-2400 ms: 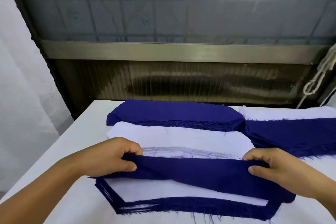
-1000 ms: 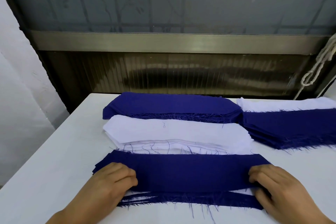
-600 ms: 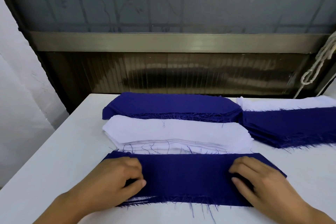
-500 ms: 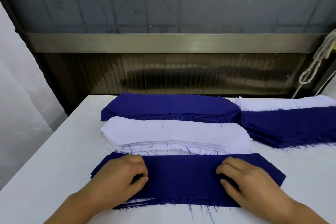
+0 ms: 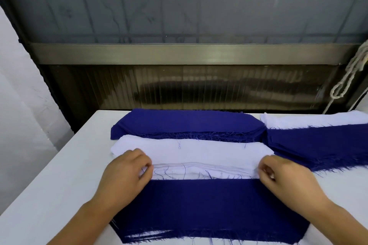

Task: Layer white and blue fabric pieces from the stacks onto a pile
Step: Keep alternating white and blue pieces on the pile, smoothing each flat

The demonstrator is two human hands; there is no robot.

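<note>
The pile (image 5: 209,205) lies nearest me with a dark blue piece on top and white edges showing at its front. Just behind it sits the white fabric stack (image 5: 191,151), and behind that a blue fabric stack (image 5: 187,123). My left hand (image 5: 127,169) is at the left end of the white stack's near edge, fingers curled and pinching the top white layer. My right hand (image 5: 282,175) pinches the same edge at the right end. Both forearms cross over the pile's ends.
All of this lies on a white table (image 5: 59,185). At the right lie another blue stack (image 5: 318,145) and a white stack (image 5: 318,121) behind it. A ribbed panel and window close off the far table edge. A knotted rope (image 5: 346,77) hangs at the right.
Both hands laid the blue piece on the pile and smoothed it. They then left it and moved forward to the white stack's near edge, where they now pinch it.
</note>
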